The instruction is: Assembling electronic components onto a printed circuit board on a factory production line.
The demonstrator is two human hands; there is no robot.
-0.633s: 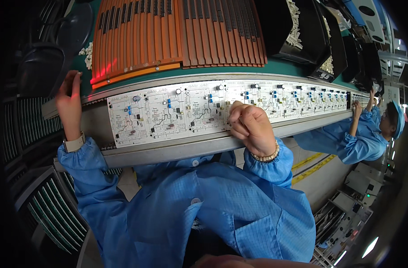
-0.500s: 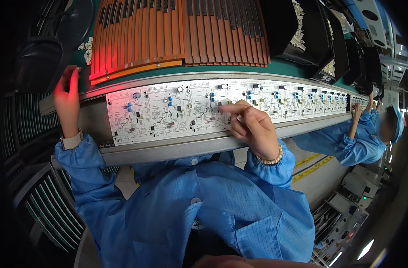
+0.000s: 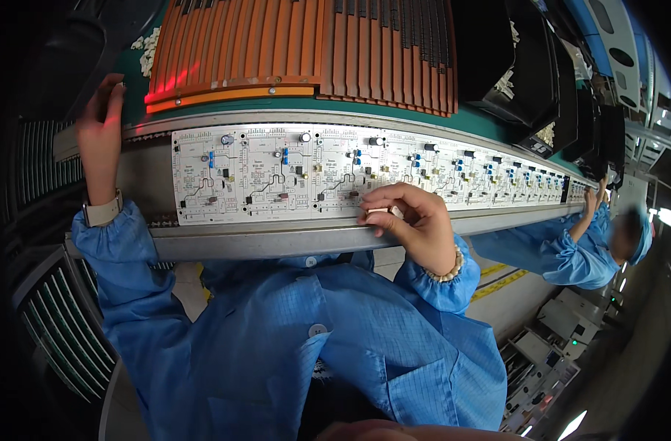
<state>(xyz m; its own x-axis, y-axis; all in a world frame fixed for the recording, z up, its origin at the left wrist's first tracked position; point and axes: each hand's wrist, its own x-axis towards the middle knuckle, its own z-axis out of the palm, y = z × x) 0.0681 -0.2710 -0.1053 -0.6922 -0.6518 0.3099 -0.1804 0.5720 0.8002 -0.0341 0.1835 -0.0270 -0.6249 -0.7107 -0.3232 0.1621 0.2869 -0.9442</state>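
Thumb and fingers of my right hand (image 3: 420,224) are closed on small pale block-shaped parts (image 3: 379,212), just above the near rail. Beneath and beside that hand runs a row of white circuit boards (image 3: 277,198), fitted with blue, black and cylindrical components. My left hand (image 3: 100,121) reaches past the far rail at the left end of the row. Its thumb and fingertips come together near the green work surface; a tiny pale spot shows there, too small to name. Loose white parts (image 3: 150,51) lie beyond it.
Orange-brown slotted racks (image 3: 232,59) holding black parts stand behind the line. Black bins (image 3: 526,95) with pale parts sit at the right. The metal rail (image 3: 277,241) edges the boards. A co-worker in blue (image 3: 571,246) is farther right; green boards stand in a rack (image 3: 63,323) at the left.
My right hand has drawn back toward the near rail from over the boards, its extended finger now curled, and pale parts show in its grip. My left hand has reached slightly farther away.
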